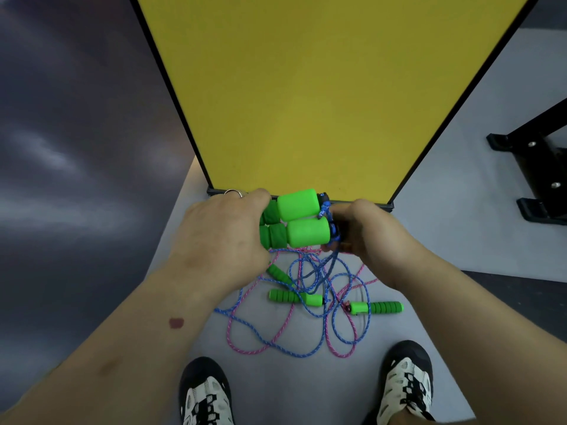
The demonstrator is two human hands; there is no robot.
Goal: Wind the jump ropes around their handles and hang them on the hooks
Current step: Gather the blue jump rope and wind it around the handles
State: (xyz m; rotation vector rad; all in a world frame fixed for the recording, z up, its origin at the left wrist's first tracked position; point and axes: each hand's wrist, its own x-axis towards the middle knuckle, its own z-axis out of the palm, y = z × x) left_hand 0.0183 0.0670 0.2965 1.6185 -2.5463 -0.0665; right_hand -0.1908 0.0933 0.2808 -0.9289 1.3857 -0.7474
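My left hand (224, 231) grips two green foam jump-rope handles (302, 219) side by side, held level above the floor. At their right ends my right hand (362, 231) pinches the blue rope (329, 222), which runs down from there. On the floor below lies a tangle of blue rope (310, 271) and pink rope (233, 335). Three more green handles lie in it: one slanted (279, 274), one level (294, 297), and one to the right (377, 308). No hooks are in view.
A tall yellow board (322, 87) in a black frame stands right behind the ropes. A black metal stand foot (534, 167) is bolted down at the right. A dark wall fills the left. My two shoes (205, 394) stand on the grey floor close to the tangle.
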